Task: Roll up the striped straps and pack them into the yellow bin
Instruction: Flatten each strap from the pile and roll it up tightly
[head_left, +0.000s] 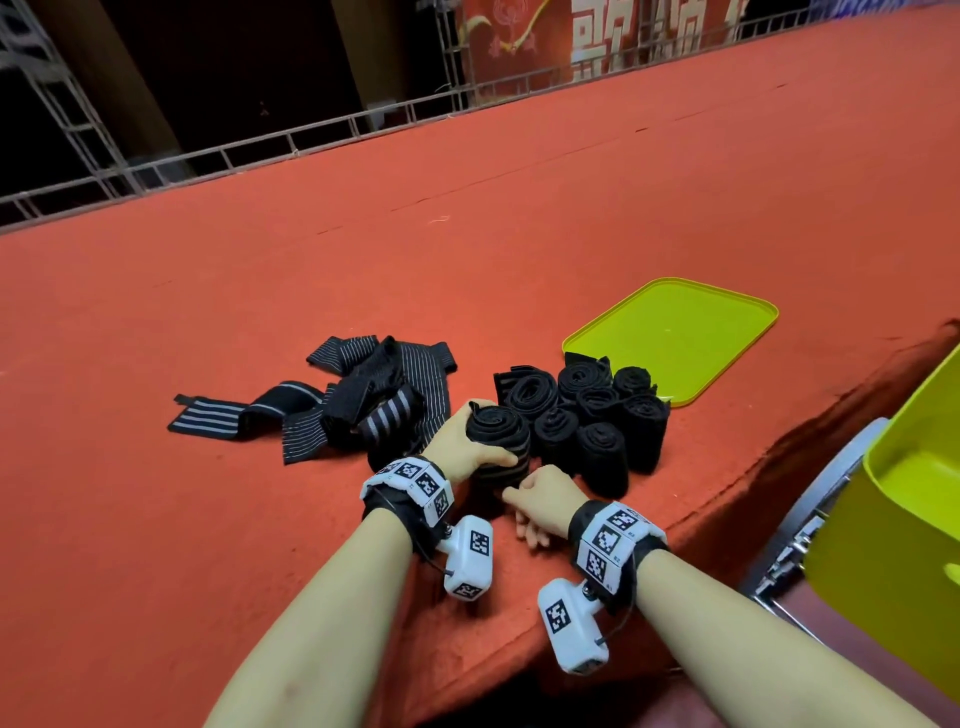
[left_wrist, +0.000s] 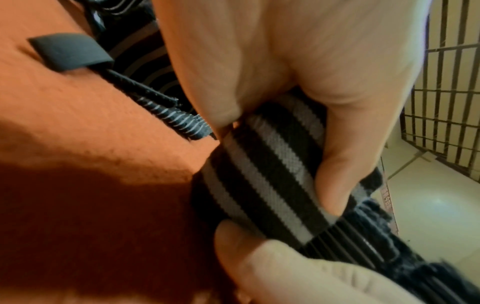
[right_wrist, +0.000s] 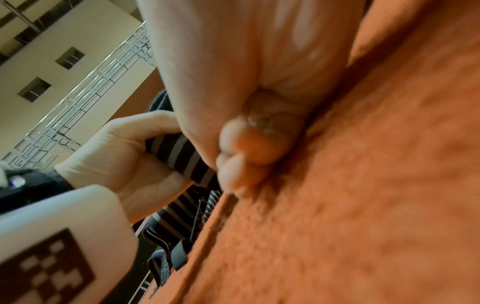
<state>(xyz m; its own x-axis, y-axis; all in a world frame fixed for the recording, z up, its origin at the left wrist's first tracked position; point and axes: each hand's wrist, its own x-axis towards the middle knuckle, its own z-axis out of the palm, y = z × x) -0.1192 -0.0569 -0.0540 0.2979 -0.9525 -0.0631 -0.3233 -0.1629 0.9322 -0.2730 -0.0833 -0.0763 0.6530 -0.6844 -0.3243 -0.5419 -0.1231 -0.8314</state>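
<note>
Standing on end on the red cloth (head_left: 208, 519), rolled strap (head_left: 497, 439), left hand (head_left: 462, 447) wrapped round it, right hand (head_left: 545, 499) pinching its base

Worktop (head_left: 519, 218): broad, covered in orange-red felt, with seams running across it. Metal lattice railing (head_left: 291, 143): along the far edge. Beyond it: darkness and dark columns (head_left: 111, 78). Red banner (head_left: 597, 36) with pale characters: far right. Cream wall with small square windows (right_wrist: 70, 58): seen in the right wrist view.

Rolled straps (head_left: 587, 421) crowd the lid (head_left: 675, 332); the yellow bin (head_left: 904, 519) gapes unobstructed.
</note>
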